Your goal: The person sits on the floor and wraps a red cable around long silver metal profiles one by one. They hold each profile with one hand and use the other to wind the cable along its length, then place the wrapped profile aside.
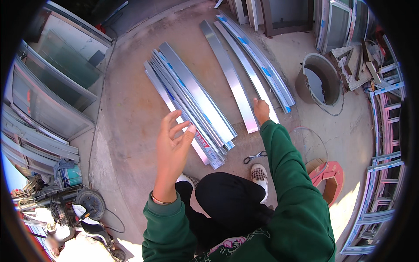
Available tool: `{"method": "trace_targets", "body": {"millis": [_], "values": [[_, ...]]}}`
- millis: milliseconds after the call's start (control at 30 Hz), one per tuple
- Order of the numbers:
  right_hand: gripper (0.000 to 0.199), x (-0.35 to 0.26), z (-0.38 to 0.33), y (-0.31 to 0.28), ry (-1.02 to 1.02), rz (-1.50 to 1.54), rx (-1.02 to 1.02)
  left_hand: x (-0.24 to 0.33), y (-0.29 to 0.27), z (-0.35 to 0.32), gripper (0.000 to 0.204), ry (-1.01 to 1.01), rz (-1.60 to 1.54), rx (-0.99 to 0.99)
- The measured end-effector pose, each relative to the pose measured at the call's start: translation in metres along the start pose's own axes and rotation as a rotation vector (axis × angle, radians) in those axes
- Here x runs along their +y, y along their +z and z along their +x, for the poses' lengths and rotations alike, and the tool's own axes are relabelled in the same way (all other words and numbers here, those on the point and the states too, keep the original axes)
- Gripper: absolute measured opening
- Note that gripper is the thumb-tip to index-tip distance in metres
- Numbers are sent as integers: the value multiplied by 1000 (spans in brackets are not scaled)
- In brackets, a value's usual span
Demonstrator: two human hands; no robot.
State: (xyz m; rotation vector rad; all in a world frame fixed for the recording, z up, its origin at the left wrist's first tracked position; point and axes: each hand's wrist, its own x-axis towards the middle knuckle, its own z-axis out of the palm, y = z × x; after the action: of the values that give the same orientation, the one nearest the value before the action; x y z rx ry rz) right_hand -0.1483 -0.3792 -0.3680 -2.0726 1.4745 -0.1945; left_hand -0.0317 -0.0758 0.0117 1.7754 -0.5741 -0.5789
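Observation:
My left hand (pixel 173 140) is raised with its fingers apart and nothing in it, over the near part of a bundle of silver metal profiles (pixel 188 100). The bundle lies on the floor and carries blue and red labels. Farther right, my right hand (pixel 262 111) is closed with the thumb uppermost, overlapping the near part of a narrow silver metal strip (pixel 248 70). Whether it grips this strip or something else is hidden. To its left lies a wider flat strip (pixel 230 78); to its right, a stack of profiles with blue film (pixel 262 62).
Black-handled scissors (pixel 255 157) lie by my right shoe. A grey bucket (pixel 301 81) stands at the right, with a red cardboard ring (pixel 327 177) nearer. Window frames (pixel 48 98) lean at the left above a wheeled machine (pixel 90 204); more frames (pixel 371 209) line the right.

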Motion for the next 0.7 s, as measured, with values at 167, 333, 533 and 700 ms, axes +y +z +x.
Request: {"method": "trace_targets", "body": {"millis": [167,333,533,700], "values": [[50,51,-15,-13,45,-306,211,13,-2,-6,53,-33,14,-18],[47,82,-11,-14,-76,-545,89,18,0,-5,49,-25,39,-13],[59,77,-6,-41,-21,-204,-179,17,3,-5,48,-40,53,-24],[39,32,-33,-110,21,762,-708,8,8,-1,52,-22,32,-52]]}}
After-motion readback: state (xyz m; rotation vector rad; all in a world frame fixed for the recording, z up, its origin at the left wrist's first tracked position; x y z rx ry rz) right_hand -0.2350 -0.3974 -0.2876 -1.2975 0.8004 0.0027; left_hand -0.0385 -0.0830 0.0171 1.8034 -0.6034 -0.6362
